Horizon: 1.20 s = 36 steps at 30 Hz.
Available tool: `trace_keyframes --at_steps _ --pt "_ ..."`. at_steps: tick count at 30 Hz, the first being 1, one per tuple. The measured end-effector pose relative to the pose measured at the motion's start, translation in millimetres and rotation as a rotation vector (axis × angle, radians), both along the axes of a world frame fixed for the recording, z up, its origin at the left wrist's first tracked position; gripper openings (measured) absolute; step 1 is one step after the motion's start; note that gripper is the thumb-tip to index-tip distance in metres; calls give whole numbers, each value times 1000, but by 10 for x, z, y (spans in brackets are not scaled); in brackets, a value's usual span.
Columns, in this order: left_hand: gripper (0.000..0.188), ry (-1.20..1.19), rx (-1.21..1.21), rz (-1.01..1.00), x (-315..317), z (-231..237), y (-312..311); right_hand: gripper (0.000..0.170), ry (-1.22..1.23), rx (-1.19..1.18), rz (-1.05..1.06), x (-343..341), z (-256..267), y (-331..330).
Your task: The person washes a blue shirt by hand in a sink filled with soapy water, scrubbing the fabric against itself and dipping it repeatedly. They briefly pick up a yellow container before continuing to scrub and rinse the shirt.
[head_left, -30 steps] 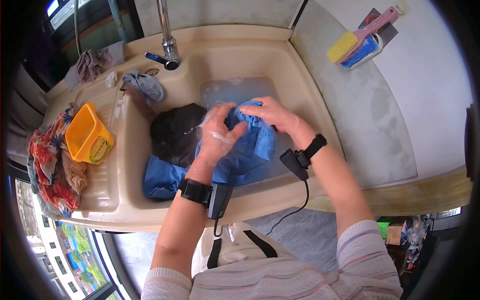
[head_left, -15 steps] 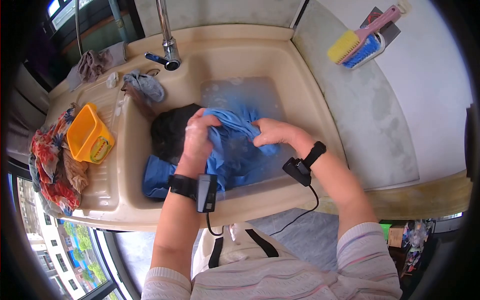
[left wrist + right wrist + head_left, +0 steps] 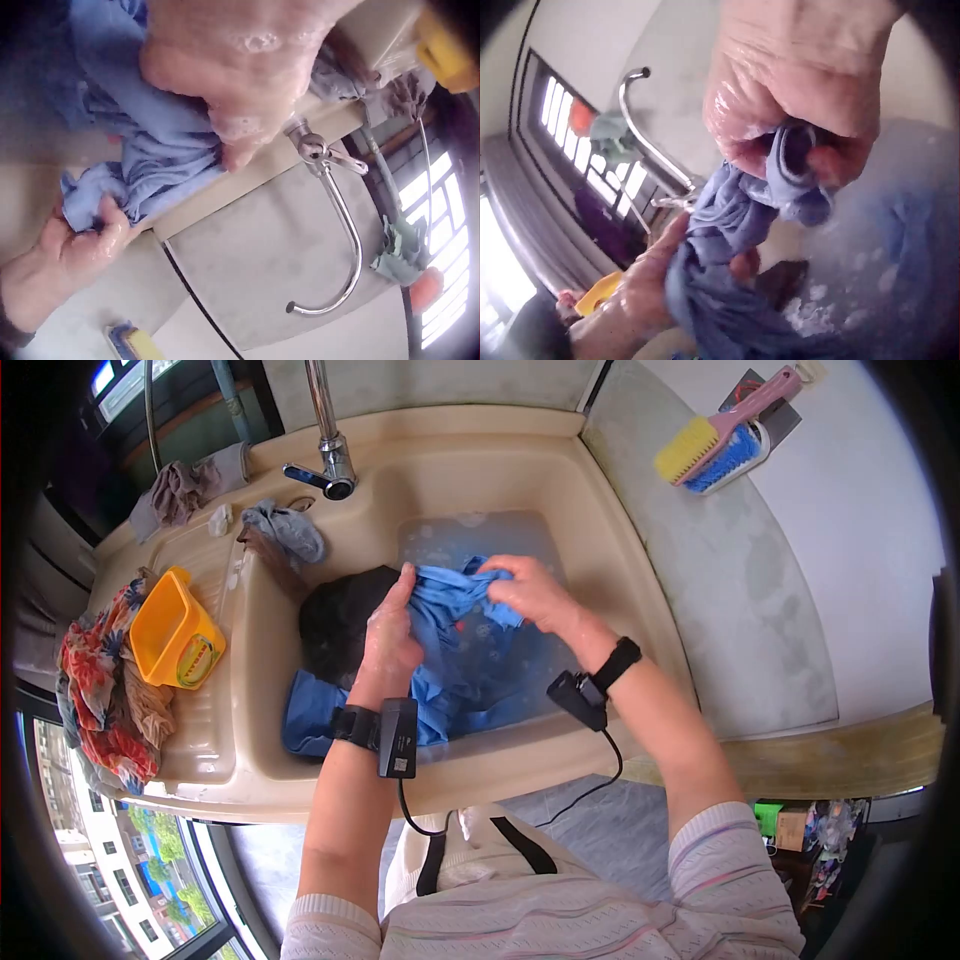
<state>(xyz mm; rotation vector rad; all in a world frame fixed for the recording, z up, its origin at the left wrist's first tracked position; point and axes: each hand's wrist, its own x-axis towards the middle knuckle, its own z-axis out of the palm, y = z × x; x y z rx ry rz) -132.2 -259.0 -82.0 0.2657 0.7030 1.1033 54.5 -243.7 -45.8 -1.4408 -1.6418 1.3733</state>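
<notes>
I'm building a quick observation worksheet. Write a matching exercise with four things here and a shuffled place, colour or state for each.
1. blue cloth
2. yellow tub
3. black cloth
4. yellow-bristled brush

A. beside the red patterned cloth
B. pink-handled
C. held by left hand and right hand
D. in the sink, gripped by neither hand

Pairs: 1-C; 2-A; 3-D; 4-B

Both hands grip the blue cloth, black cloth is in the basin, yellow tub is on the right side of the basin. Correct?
One error: the head view shows the yellow tub on the ribbed drainboard, left of the basin. The rest holds: left hand and right hand grip the blue cloth, and the black cloth is in the basin.
</notes>
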Motion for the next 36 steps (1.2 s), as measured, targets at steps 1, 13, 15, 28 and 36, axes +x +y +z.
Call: trace_keyframes --at_steps 1,13,15,28,36 --pt "30 0 -2 -1 17 -75 25 24 -54 183 42 -130 -25 -66" --pt "24 35 -87 311 239 -320 -165 26 -372 582 -68 -704 -211 -183" --pt "32 603 718 265 -10 -1115 78 29 -298 672 -11 -818 -49 -480" --pt "12 31 -96 135 160 -39 -40 31 76 33 -119 -219 -284 31" --pt "19 83 -45 278 84 -407 28 19 -68 759 89 -606 -159 -192"
